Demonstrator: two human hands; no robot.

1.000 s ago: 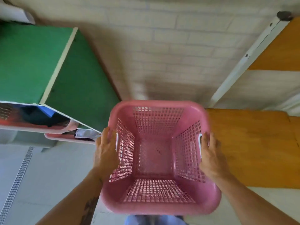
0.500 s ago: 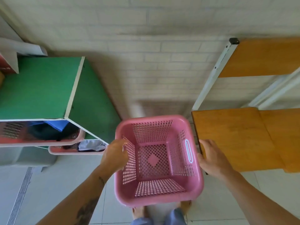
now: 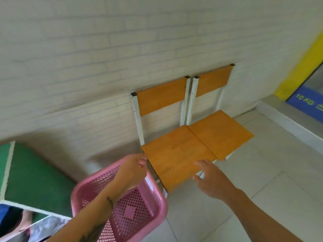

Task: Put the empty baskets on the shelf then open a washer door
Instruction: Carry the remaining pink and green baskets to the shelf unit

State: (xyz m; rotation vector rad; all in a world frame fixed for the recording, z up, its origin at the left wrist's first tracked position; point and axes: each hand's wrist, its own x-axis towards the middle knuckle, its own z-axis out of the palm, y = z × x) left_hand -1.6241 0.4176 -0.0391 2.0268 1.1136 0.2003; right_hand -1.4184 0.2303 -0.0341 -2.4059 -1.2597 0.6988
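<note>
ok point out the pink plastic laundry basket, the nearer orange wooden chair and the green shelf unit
pink plastic laundry basket [image 3: 160, 209]: head view, right rim
nearer orange wooden chair [image 3: 176, 152]: head view, seat centre
green shelf unit [image 3: 35, 180]: head view, green side panel

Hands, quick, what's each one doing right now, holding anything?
Left hand: fingers loosely curled, holding nothing, above the pink basket.
Right hand: open, empty, by the chair seat.

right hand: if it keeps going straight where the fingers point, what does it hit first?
Probably the seat of the nearer chair: the right hand is open, fingers aimed up-left over the seat's front corner. Depth is unclear, so it may pass above it.
</note>
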